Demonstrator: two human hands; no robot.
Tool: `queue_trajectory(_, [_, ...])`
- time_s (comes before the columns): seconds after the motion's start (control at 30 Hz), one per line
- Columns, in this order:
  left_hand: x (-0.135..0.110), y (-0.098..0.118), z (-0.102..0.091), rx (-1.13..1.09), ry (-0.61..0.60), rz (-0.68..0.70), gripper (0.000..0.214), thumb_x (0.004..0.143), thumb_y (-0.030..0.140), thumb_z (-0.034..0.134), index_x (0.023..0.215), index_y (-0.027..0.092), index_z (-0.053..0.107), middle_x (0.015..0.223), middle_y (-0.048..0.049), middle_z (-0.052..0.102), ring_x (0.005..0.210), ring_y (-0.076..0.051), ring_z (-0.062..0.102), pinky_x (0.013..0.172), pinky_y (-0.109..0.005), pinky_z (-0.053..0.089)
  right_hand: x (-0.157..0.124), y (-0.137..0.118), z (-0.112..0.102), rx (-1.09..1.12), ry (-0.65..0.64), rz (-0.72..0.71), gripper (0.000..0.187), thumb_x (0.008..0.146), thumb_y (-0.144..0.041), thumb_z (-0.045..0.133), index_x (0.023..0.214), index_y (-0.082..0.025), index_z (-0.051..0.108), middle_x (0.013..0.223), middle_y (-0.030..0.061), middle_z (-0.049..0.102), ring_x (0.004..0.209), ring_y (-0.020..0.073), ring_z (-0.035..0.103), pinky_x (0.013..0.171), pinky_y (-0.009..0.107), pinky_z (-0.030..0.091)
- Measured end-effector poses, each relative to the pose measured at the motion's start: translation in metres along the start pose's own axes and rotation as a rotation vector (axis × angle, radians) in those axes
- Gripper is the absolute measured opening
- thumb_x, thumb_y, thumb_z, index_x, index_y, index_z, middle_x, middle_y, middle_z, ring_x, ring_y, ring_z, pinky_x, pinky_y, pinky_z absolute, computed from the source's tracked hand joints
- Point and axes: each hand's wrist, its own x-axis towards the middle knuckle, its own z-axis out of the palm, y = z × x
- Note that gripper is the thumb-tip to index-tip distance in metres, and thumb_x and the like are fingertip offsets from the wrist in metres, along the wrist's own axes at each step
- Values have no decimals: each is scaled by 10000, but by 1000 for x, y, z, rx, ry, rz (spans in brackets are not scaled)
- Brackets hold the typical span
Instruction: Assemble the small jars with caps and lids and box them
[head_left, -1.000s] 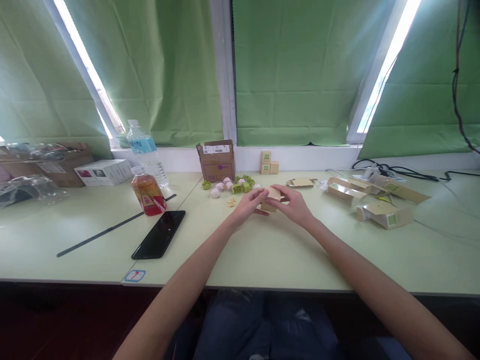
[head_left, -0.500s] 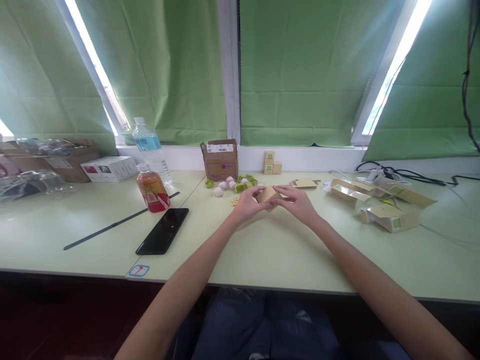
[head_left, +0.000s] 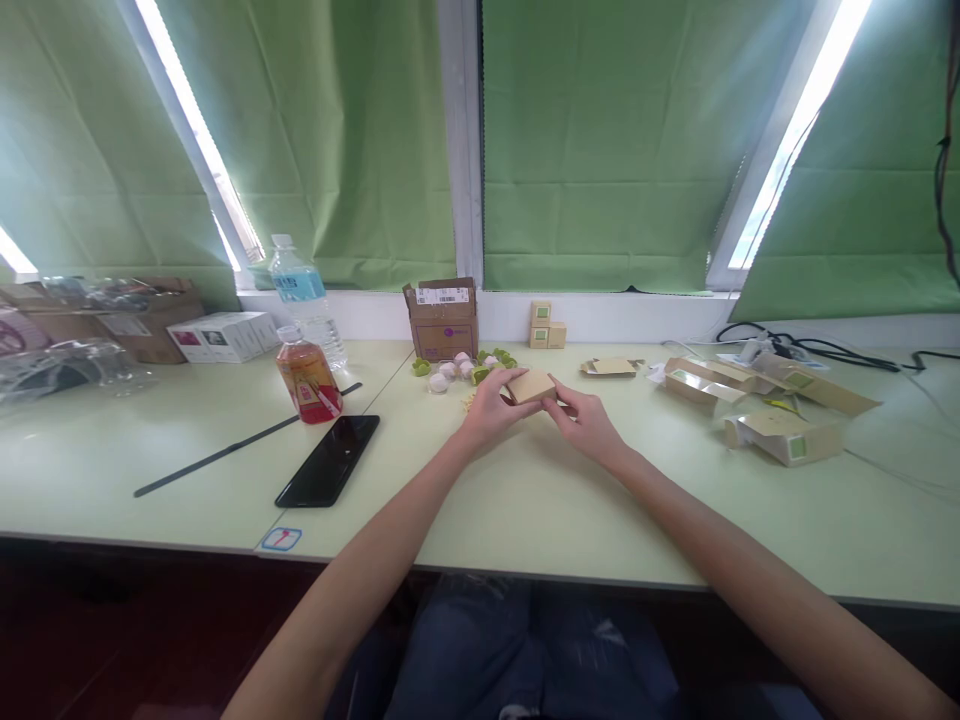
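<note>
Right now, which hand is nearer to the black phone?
Left. The left hand, holding the small box, is beyond and right of the black phone; the right hand, across that box, is farther right.

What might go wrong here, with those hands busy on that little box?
The left hand and right hand both grip the small tan box; squeezing too hard might dent it. The round pale-pink pieces lie loose just beyond the left hand, so a nudge could send them rolling. The red drink bottle stands close behind the black phone; if bumped, it might topple onto it.
</note>
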Motion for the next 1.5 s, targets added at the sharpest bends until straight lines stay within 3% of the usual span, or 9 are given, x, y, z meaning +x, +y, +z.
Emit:
queue_trajectory(0.1, [2,3,-1,54,46,32,637,753,459,862,1289,197,641,1274,-142,637,1147,-283,610,756,-324,571,1,-5,1,103,-22,54,546,940,-519,623,1368,-181,658,1125,71,772,1028,287,723,1014,514,589])
queue_trajectory(0.3, [2,14,0,346,140,249,635,785,436,840,1316,206,578,1167,-108,670,1069,-264,606,875,-378,517,7,-14,3,574,31,324,425,846,-584,734,952,-175,776,1027,68,769,1033,248,724,1038,462,596])
queue_trajectory(0.5, [-1,11,7,648,26,407,551,886,284,697,1398,201,511,1200,-122,663,1116,-304,578,957,-442,466,7,-14,3,391,-42,471,441,705,-505,871,933,-186,668,948,63,732,936,238,710,841,401,649])
queue_trajectory(0.7, [2,15,9,695,-68,485,647,915,241,628,1519,244,397,1275,-119,638,1182,-301,572,1002,-452,438,8,-10,6,22,36,345,399,696,-496,820,848,-199,602,875,37,684,844,233,646,698,353,590])
queue_trajectory(0.8, [5,21,2,579,-96,456,878,835,386,770,1567,258,304,1431,-135,547,1312,-329,496,1079,-479,417,10,-10,2,76,51,250,396,709,-470,802,939,-199,628,958,54,693,915,247,649,737,358,596])
queue_trajectory(0.93, [6,18,-14,433,-196,292,1123,679,481,896,1588,278,268,1549,-142,438,1412,-367,416,1128,-519,406,12,-6,-9,221,-26,172,592,685,-385,841,1202,-230,599,1231,89,672,1118,274,647,888,410,601])
queue_trajectory(1.2, [4,11,-20,206,-331,81,892,708,425,878,1486,264,473,1511,-129,519,1350,-341,517,948,-422,540,11,0,-19,330,-259,132,690,685,-333,867,1293,-273,547,1371,95,607,1211,283,627,953,447,580])
queue_trajectory(1.37, [5,17,-16,245,-314,166,726,708,375,871,1358,231,581,1322,-123,657,1167,-312,634,860,-394,560,9,-6,-21,212,-264,101,669,729,-322,828,1327,-274,531,1329,92,616,1176,274,638,930,447,597])
queue_trajectory(1.5, [4,15,-15,367,-268,249,629,740,349,840,1302,229,585,1262,-107,683,1128,-302,656,873,-404,555,7,-7,-23,-64,-217,-75,625,778,-330,775,1352,-275,534,1376,108,581,1246,300,588,910,455,606])
